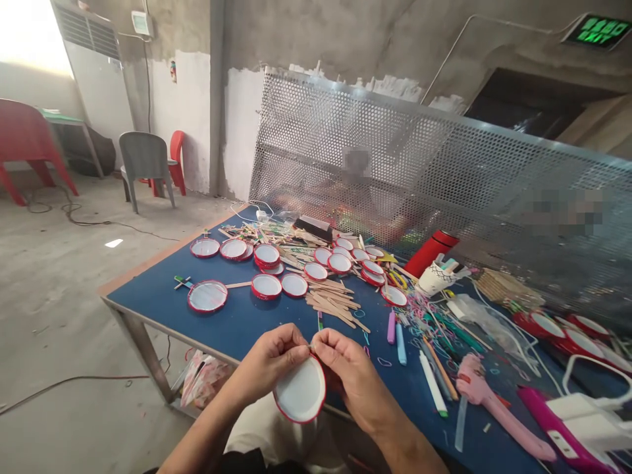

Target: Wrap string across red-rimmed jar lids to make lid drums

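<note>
Both my left hand (270, 361) and my right hand (345, 372) pinch the top edge of a white disc with a red rim (300, 390), held just above the table's near edge. My fingertips meet at the rim, where a small thin item seems to be held, too small to identify. Beyond my hands, on the blue tabletop (197, 322), lie several similar red-rimmed discs (266, 287), some fixed to wooden craft sticks. A heap of loose craft sticks (333, 301) lies a little ahead of my hands.
A pink glue gun (486, 401) and coloured sticks lie to the right, with tangled thin cords and a white device at the right edge. A red flask (430, 253) stands by a perforated metal screen (355, 125), and a person (356, 161) shows dimly behind it.
</note>
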Action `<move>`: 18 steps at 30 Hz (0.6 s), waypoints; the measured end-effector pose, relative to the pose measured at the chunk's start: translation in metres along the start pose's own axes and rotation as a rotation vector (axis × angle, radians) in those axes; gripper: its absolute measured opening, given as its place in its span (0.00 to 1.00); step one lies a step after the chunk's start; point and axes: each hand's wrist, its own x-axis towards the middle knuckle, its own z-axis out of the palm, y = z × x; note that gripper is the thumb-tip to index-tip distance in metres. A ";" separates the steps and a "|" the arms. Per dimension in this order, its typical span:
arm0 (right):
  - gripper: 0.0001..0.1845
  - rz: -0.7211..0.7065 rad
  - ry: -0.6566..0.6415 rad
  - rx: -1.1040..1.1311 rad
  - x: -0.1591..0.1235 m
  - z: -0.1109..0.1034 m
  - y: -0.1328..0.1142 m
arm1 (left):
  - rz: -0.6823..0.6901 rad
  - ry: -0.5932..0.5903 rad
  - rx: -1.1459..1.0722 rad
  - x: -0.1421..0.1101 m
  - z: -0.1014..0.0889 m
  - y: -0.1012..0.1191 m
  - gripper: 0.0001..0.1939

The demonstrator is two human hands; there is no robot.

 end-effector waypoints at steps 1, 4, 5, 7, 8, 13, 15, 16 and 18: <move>0.18 0.073 -0.029 0.129 0.001 -0.001 0.003 | 0.020 0.009 0.013 0.000 0.001 0.000 0.19; 0.23 0.092 -0.033 0.175 0.001 -0.007 0.014 | 0.055 0.043 0.063 0.000 0.004 -0.001 0.17; 0.23 0.065 -0.025 0.117 -0.001 -0.009 0.017 | 0.055 0.060 0.066 0.000 0.005 -0.001 0.16; 0.24 0.024 -0.003 0.009 -0.007 -0.013 0.022 | 0.044 0.102 0.061 0.001 0.007 -0.003 0.16; 0.24 0.012 0.010 -0.026 -0.011 -0.014 0.024 | 0.038 0.125 0.058 0.001 0.008 -0.005 0.16; 0.24 -0.050 0.181 -0.045 -0.035 -0.001 0.035 | -0.001 0.190 0.094 0.000 0.013 -0.007 0.14; 0.25 -0.087 0.303 0.034 -0.042 0.008 0.039 | -0.014 0.181 0.144 -0.001 0.015 -0.005 0.13; 0.25 -0.106 0.358 0.082 -0.044 0.011 0.041 | -0.015 0.173 0.167 -0.002 0.016 -0.003 0.12; 0.25 -0.125 0.446 0.181 -0.046 0.016 0.044 | -0.009 0.146 0.194 -0.003 0.017 0.000 0.12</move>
